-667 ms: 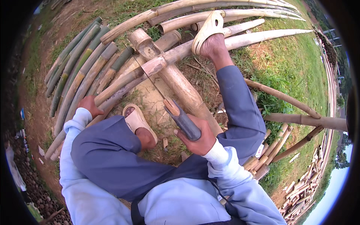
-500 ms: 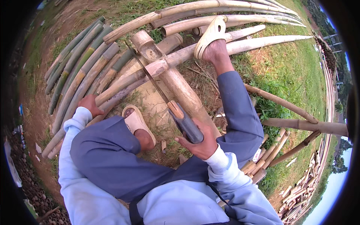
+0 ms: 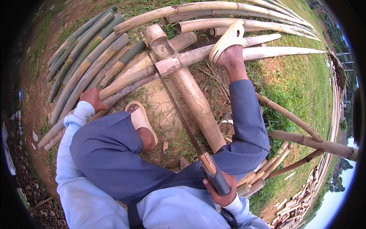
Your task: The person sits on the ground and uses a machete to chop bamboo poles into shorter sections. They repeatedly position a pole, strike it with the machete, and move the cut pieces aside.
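My right hand point(image 3: 223, 189) is wrapped around the dark handle of a hand saw point(image 3: 179, 108), close to my lap. Its long blade slants up and left, with the far part lying against a bamboo pole point(image 3: 131, 81). That pole rests across a thick notched bamboo log point(image 3: 194, 99). On the left, my left hand point(image 3: 92, 100) grips the same pole near its left end, fingers partly hidden behind it. My raised foot in a cream clog point(image 3: 227, 42) presses on the pole farther right.
Several green and tan bamboo lengths point(image 3: 82, 57) lie side by side at left. Long pale poles point(image 3: 213, 24) stretch across the far side. A bamboo frame point(image 3: 305, 139) stands at right, with a heap of cut pieces point(image 3: 295, 206) beyond. Sawdust point(image 3: 167, 95) covers the ground under the pole.
My right hand has drawn the saw back toward my body, so more blade shows on the near side of the pole. My left hand keeps its hold. The view has shifted slightly.
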Demonstrator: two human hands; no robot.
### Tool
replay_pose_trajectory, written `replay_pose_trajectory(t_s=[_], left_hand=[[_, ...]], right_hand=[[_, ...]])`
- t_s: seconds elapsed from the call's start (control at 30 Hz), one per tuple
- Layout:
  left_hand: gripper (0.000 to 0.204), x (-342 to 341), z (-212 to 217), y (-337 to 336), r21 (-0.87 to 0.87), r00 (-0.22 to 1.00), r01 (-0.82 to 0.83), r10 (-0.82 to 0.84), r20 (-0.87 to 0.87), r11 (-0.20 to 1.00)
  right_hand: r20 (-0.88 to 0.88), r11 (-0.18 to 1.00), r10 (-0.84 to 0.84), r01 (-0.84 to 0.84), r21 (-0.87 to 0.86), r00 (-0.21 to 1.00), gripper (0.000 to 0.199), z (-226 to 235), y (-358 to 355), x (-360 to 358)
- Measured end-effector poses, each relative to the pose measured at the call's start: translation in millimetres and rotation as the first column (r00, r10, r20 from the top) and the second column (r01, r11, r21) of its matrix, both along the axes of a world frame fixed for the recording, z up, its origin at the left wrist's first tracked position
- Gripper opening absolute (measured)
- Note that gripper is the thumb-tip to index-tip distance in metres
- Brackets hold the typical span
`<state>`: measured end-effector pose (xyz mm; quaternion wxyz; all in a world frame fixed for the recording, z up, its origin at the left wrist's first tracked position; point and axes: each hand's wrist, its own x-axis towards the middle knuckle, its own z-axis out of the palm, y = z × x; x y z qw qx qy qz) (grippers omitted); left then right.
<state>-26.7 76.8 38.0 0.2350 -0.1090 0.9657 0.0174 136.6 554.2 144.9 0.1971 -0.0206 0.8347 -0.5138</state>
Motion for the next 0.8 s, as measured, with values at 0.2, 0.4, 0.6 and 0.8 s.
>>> replay_pose_trajectory(t_s=[0.2,0.4,0.6,0.8], left_hand=[[0.073,-7,-3,-4,0.035,1.0,0.012,-0.011,-0.028,0.999],[0.073,1,3,-9,-0.016,0.999,-0.012,0.012,0.029,1.0],[0.077,-1,-11,-19,0.019,1.0,-0.026,0.026,0.017,0.999],[0.072,1,-9,-15,0.012,0.995,0.004,-0.003,-0.102,1.0]], right_hand=[[-0.213,0.987,-0.073,0.04,-0.158,0.974,0.021,-73,-70,-106],[-0.114,0.998,0.034,-0.04,-0.048,0.993,0.032,-28,-18,-25],[-0.019,0.998,0.028,-0.029,-0.06,0.999,0.027,-9,-16,-46],[-0.198,0.994,0.016,-0.038,-0.106,0.98,0.022,-58,-50,-75]])
